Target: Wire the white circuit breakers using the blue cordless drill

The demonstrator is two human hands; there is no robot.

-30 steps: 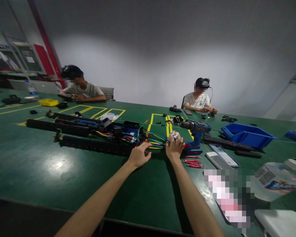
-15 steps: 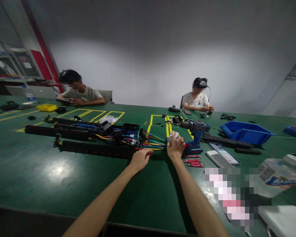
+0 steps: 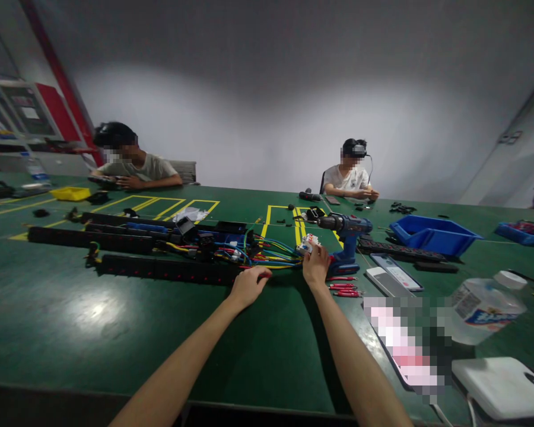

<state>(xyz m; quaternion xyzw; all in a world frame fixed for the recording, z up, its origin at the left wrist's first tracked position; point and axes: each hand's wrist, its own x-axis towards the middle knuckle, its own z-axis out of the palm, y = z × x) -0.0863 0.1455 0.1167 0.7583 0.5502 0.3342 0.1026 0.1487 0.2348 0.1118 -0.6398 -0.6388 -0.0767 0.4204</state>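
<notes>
My left hand (image 3: 247,286) is closed, with a short red piece (image 3: 265,274), likely a wire end, showing at its fingertips. It lies by the right end of a long black power strip (image 3: 160,268). My right hand (image 3: 315,267) is curled over a cluster of white connectors (image 3: 309,242), its fingers partly hiding them. Coloured wires (image 3: 276,255) run from this cluster leftward into a bundle between the black strips. A blue cordless drill (image 3: 347,237) stands upright just right of my right hand. Several red leads (image 3: 345,287) with metal ends lie below the drill.
On the right are a blue bin (image 3: 431,236), two phones (image 3: 398,271), a water bottle (image 3: 483,311) and a white box (image 3: 501,385). A yellow tray (image 3: 70,194) is at far left. Two people (image 3: 140,169) sit across the green table (image 3: 93,350).
The view has turned slightly right, so the table's contents sit a little further left. My right hand has shifted slightly over the white connectors; my left hand stays by the strip's end.
</notes>
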